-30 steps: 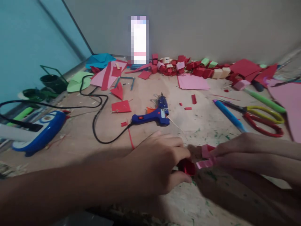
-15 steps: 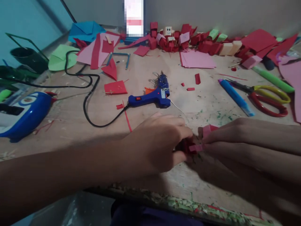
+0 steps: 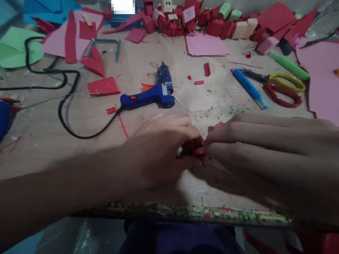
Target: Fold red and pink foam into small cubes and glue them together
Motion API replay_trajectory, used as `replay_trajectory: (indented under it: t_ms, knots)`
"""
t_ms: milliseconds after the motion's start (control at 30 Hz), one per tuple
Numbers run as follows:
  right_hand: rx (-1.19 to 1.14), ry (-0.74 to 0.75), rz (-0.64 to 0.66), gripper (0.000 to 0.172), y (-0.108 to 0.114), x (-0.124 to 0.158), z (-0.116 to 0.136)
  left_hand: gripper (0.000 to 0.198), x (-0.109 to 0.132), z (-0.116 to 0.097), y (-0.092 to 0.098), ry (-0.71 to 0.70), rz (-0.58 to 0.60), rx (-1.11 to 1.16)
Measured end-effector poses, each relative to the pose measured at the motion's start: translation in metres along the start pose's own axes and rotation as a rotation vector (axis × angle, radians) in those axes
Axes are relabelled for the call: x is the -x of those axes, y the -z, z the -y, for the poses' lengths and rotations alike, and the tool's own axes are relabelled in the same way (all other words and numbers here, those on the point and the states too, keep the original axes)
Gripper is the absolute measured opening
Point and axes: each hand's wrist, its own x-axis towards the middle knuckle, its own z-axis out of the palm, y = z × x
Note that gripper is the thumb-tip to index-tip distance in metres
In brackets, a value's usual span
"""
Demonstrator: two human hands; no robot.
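Near the table's front, my left hand [image 3: 161, 150] curls its thumb and fingers around a small dark red paper piece [image 3: 194, 147], mostly hidden in its shadow. My right hand [image 3: 246, 139] comes in from the right, fingertips pinched on a small pink paper strip [image 3: 200, 151] that touches the red piece. Behind the right fingers a pink-and-red paper piece [image 3: 218, 125] peeks out; I cannot tell whether they touch it. Beyond my left hand lies a blue glue gun [image 3: 150, 97], its red switch facing up and its nozzle pointing away.
The glue gun's black cord [image 3: 76, 79] loops across the left. At right lie scissors [image 3: 283, 93], a blue marker [image 3: 250, 88] and a green marker [image 3: 288, 65]. Pink sheets [image 3: 208, 45] and small paper figures [image 3: 173, 21] line the back. Paper scraps edge the table front [image 3: 225, 213].
The camera view has shifted, so the table things appear farther left and higher. My right fingertips have come closer to my left fingers, with the pink strip between them.
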Motion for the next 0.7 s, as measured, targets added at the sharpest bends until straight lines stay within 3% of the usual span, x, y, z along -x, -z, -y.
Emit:
replay_trajectory:
  t_ms: [467, 700]
  knots:
    - [0.064, -0.008, -0.007, 0.021, -0.0077, 0.0053, 0.0055, 0.008, -0.0026, -0.0068, 0.0068, 0.063, 0.104, -0.013]
    - [0.025, -0.004, 0.009, 0.02, -0.0079, 0.0025, 0.0035, 0.007, -0.0022, -0.0053, 0.0067, 0.05, 0.091, -0.034]
